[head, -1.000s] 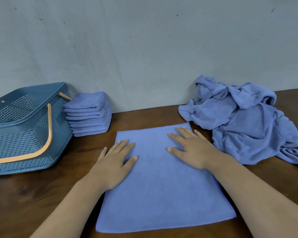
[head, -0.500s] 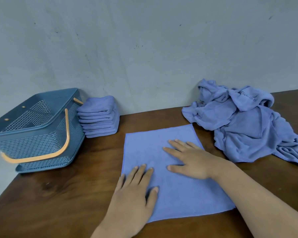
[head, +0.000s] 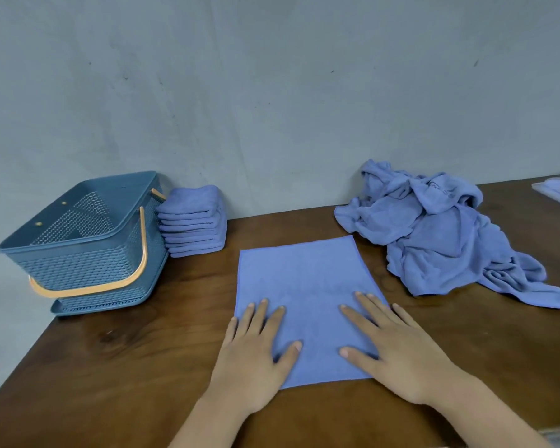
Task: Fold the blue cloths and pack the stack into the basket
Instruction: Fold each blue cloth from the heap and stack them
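Both hands slid to the cloth's (head: 299,286) near edge, left hand (head: 259,347) and right hand (head: 398,350) pressing flat, fingers straight; uneven lifting could skew the fold

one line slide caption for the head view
Left hand and right hand flat on a spread blue cloth; blue plastic basket and folded cloth stack at left, crumpled blue cloth pile at right.

A dark brown wooden table (head: 117,357) stands against a wall (head: 272,92). The wall is grey-blue, scuffed and bare.
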`<state>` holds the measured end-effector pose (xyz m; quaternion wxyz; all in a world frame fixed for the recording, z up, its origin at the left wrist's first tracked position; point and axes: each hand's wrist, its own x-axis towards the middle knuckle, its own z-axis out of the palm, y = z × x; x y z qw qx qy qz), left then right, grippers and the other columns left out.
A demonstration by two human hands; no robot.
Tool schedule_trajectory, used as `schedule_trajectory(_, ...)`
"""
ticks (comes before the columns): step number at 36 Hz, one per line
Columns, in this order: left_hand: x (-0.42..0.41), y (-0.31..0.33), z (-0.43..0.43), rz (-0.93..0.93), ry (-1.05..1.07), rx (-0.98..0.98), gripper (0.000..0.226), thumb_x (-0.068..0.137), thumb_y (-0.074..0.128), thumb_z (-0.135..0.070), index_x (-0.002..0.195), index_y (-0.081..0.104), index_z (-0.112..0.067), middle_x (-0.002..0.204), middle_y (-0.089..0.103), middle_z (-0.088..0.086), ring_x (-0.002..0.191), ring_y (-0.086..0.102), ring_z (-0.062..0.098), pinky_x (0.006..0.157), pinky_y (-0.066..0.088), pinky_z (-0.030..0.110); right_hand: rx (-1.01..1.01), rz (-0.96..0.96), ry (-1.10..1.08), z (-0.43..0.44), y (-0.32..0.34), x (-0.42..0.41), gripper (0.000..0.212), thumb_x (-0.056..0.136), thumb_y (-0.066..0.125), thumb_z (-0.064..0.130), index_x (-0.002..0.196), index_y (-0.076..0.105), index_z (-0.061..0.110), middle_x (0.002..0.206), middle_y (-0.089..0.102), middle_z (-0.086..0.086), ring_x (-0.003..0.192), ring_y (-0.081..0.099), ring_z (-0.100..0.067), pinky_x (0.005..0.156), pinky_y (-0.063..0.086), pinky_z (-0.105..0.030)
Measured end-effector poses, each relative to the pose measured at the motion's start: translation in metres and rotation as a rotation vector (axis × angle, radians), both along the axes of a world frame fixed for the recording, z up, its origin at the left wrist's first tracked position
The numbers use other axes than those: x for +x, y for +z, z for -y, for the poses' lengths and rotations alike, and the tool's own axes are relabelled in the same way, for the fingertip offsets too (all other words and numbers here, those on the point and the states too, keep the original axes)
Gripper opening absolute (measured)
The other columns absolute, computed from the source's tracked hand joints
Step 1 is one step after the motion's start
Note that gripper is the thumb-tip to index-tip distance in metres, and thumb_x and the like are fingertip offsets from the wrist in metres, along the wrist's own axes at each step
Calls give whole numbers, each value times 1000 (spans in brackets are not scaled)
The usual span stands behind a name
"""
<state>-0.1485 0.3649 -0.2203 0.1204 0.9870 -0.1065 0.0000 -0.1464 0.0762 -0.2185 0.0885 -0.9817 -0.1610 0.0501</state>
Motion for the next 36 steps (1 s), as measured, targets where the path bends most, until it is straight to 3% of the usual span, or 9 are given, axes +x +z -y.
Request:
schedule_trajectory(3,-1,-4,-3,55,-6,-60,72,102,23,-76,166,19,-44,174,5,-20,162,-4,6,133,2,36,-2,19,-64,7,-2,-7,79,91,5,92,159,-16,57,167,-31,24,152,-31,4,132,-7,-40)
schedule_trajectory(5,-3,-8,-5,134,-34,-100,63,105,30,-68,159,41,-39,169,29,-18,158,20,4,131,18,35,7,19,-84,6,-3,-9,79,91,5,91,160,-16,56,167,-30,25,152,-30,4,131,-8,-40)
schedule_trajectory(9,-11,-11,-2,337,-197,-166,31,106,49,-46,126,70,-35,132,65,-22,122,58,0,103,52,32,10,56,-101,5,-5,-10,82,92,5,91,163,-12,52,170,-25,22,154,-27,1,131,-9,-43)
schedule_trajectory(14,-28,-4,12,385,-375,-147,24,109,49,-52,102,65,-35,107,60,-21,99,56,5,87,48,27,-21,131,-46,7,-4,-15,82,91,8,92,163,-1,55,172,-16,20,160,-17,-8,131,-4,-47)
schedule_trajectory(19,-34,-10,17,299,-432,-162,21,105,55,-57,102,64,-39,106,57,-23,101,52,1,90,45,24,107,278,136,11,-5,-21,53,103,31,75,150,46,55,165,25,31,157,17,-2,128,16,-38)
schedule_trajectory(23,-30,-12,16,275,-420,-184,18,106,55,-54,101,65,-40,106,56,-23,102,51,1,91,45,25,276,359,304,9,-9,-27,19,106,57,43,117,72,49,130,58,33,123,51,7,97,42,-19)
schedule_trajectory(25,-29,-12,17,281,-418,-167,19,108,52,-53,102,65,-40,106,56,-23,102,51,1,92,44,24,293,366,331,7,-8,-29,17,104,61,39,112,74,46,124,61,33,116,54,7,92,46,-17)
schedule_trajectory(30,-30,-9,19,277,-390,-177,24,112,42,-51,102,58,-37,105,53,-22,98,49,2,92,37,20,287,345,308,3,-5,-30,26,99,61,61,116,72,45,121,60,33,114,54,7,94,43,-13)
schedule_trajectory(36,-33,-4,21,230,-369,-203,20,112,39,-46,103,54,-35,102,46,-25,96,46,1,92,41,24,254,398,254,1,-7,-28,14,100,61,36,108,72,41,111,63,29,103,58,4,83,49,-16)
